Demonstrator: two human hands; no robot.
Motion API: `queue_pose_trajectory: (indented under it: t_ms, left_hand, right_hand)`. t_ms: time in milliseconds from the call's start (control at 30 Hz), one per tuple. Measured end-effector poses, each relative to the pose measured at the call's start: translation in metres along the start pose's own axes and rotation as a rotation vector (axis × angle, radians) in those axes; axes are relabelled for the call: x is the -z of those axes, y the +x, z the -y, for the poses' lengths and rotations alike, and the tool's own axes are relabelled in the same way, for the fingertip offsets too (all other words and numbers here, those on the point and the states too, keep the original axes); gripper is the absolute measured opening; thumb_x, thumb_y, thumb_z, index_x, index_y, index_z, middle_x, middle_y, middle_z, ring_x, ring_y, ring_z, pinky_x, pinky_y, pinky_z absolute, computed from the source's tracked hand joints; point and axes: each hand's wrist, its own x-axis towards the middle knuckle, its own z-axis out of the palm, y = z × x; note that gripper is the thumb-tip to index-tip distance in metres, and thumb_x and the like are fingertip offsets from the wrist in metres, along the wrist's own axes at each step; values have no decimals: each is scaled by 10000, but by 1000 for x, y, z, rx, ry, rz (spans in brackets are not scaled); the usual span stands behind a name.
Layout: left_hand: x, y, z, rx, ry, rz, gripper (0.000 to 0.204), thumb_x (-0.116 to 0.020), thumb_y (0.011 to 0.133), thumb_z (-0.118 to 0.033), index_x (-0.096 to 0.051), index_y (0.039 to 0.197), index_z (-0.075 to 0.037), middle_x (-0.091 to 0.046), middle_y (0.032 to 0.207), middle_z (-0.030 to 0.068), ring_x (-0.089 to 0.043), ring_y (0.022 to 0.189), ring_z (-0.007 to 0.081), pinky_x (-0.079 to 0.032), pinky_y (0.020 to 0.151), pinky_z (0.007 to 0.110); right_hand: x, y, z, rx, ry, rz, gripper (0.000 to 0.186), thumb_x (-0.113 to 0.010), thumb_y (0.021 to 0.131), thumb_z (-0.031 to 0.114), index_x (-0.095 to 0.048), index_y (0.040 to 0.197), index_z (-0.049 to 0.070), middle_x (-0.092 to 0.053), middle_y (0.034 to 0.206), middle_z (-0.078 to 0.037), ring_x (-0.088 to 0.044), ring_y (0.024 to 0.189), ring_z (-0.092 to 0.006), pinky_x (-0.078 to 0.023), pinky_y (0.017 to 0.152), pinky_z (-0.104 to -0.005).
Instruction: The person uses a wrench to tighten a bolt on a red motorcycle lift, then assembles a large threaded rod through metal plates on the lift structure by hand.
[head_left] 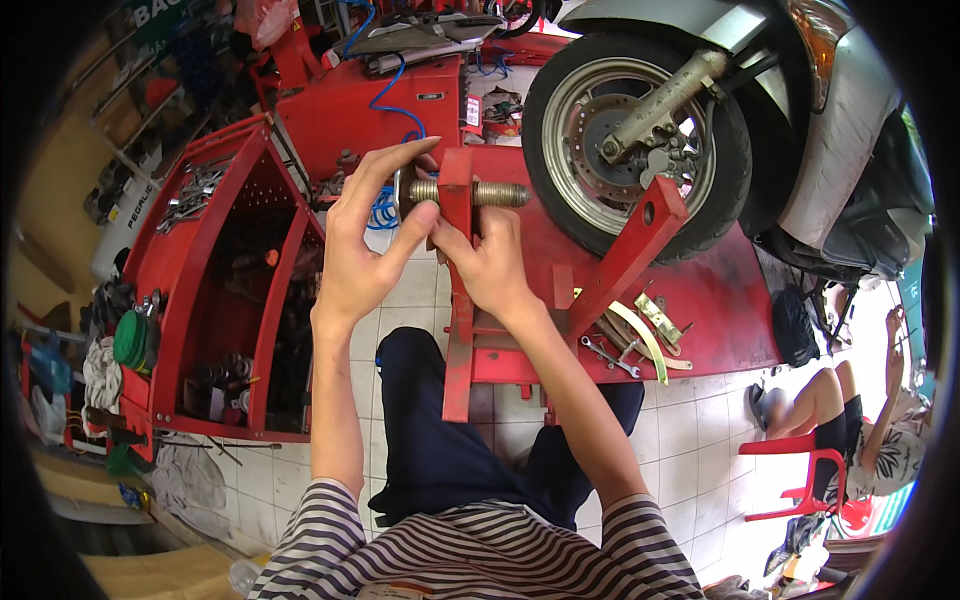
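My left hand (375, 228) is curled round the head of a threaded bolt (503, 193), its thumb against the threads and its fingers at a flat metal plate (401, 195) at the bolt's left end. The bolt passes crosswise through the top of an upright red metal post (458, 172). My right hand (482, 261) grips that post just below the bolt, fingers bent, thumb pointing left. The post stands at the left edge of a red platform (720, 330).
A scooter's front wheel (560, 170) rests on the platform, beside a slanted red arm (627, 259), a spanner (610, 358) and loose brackets (655, 315). A red tool trolley (157, 385) stands left, a blue hose (390, 85) behind. Someone sits at right on a red chair (780, 448).
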Motion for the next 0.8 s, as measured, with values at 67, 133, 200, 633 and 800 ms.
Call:
queue_pose_trajectory:
  t_ms: [67, 133, 200, 633, 800]
  left_hand:
    - [3, 2, 2, 126, 65, 49, 345, -549, 922, -308, -614, 1088, -13, -628, 925, 131, -577, 920, 243, -410, 811, 332]
    - [7, 3, 4, 355, 170, 147, 413, -498, 949, -386, -629, 1031, -3, -621, 805, 121, -555, 812, 230, -389, 754, 327]
    - [10, -8, 6, 481, -7, 136, 562, -400, 975, -487, -628, 979, 26, -600, 741, 100, -491, 779, 191, -371, 727, 336]
    - [10, 2, -3, -60, 78, 21, 330, -528, 904, -248, -613, 1125, -18, -611, 1089, 131, -569, 968, 259, -399, 878, 347]
    - [7, 5, -4, -55, 26, -9, 308, -541, 884, -245, -643, 1068, -19, -617, 1026, 131, -570, 928, 264, -397, 842, 347]
  right_hand:
    - [-5, 0, -2, -8, 48, -29, 352, -728, 809, 239, -611, 1002, -31, -668, 869, -152, -663, 804, -228, -493, 723, -346]
    - [-5, 0, -2, -11, 55, -50, 354, -742, 793, 241, -618, 977, -35, -664, 837, -149, -655, 768, -216, -488, 696, -333]
    - [-4, 1, -7, -27, -37, -34, 338, -743, 791, 233, -625, 956, -36, -661, 805, -130, -643, 729, -197, -484, 671, -327]
    - [-6, -1, -1, -68, 284, -10, 254, -732, 815, 199, -619, 895, -14, -603, 634, -21, -557, 526, -82, -435, 482, -261]
    - [-7, -4, -4, -103, 215, -39, 300, -741, 803, 208, -612, 952, -19, -630, 687, -43, -572, 584, -93, -455, 537, -272]
